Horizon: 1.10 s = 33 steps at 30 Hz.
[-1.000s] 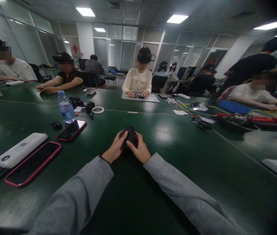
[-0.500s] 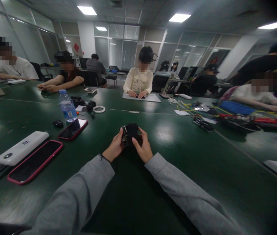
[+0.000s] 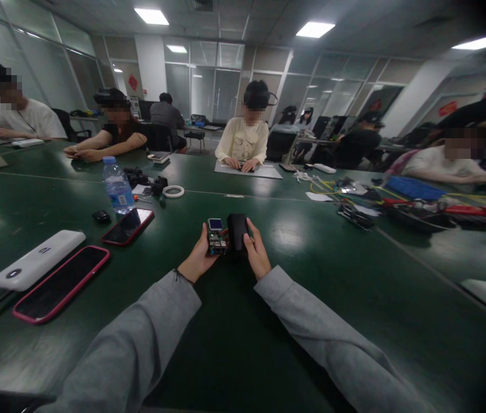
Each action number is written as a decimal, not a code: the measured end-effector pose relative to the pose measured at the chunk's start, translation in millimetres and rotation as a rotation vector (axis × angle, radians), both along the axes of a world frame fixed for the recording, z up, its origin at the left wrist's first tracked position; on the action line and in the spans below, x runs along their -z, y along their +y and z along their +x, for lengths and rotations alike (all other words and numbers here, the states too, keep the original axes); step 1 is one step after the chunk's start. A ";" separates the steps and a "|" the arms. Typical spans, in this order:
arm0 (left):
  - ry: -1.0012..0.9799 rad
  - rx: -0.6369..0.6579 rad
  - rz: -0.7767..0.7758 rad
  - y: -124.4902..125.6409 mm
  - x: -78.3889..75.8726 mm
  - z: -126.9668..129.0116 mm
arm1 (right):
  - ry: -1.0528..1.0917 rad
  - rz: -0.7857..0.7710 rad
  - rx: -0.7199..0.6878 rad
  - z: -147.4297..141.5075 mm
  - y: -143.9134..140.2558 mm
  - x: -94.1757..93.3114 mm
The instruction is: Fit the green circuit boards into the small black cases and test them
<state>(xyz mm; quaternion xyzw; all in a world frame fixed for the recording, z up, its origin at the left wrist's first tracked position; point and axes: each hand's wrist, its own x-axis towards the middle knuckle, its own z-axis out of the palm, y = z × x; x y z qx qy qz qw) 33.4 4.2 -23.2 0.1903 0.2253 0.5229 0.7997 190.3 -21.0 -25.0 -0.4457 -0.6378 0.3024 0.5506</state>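
Saw at lower left, on the green table point(image 3: 226, 332), a white power bank point(image 3: 39, 261) and just beside it a phone in a red case point(image 3: 63, 284), with a second red-cased phone point(image 3: 128, 228) above and to the right. Found a water bottle point(image 3: 118, 186) upright left of centre, then a ring of tape point(image 3: 173, 197) flat to its right. Held a circuit board point(image 3: 216, 245), with its small screen point(image 3: 215, 224) in view, in the left hand point(image 3: 198, 255) at the centre of the frame, thumb along the board's left edge, other fingers mostly hidden. Judged best done by gripping the edges lightly, off the components and screen. Gripped a black case point(image 3: 236, 232) in the right hand point(image 3: 258, 249), just right of the board, with thumb on its face and fingers round its right side. Noticed something reddish point(image 3: 225, 233) between board and case, too small to make out; seemed wise to avoid pulling them apart, in case of a wire. Saw dark bundled cables point(image 3: 355, 218) farther right, well apart from both hands.
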 end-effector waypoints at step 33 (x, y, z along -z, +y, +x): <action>-0.044 0.021 0.013 -2.2 -1.4 -4.9 | -0.070 -0.035 0.069 -0.3 7.3 15.4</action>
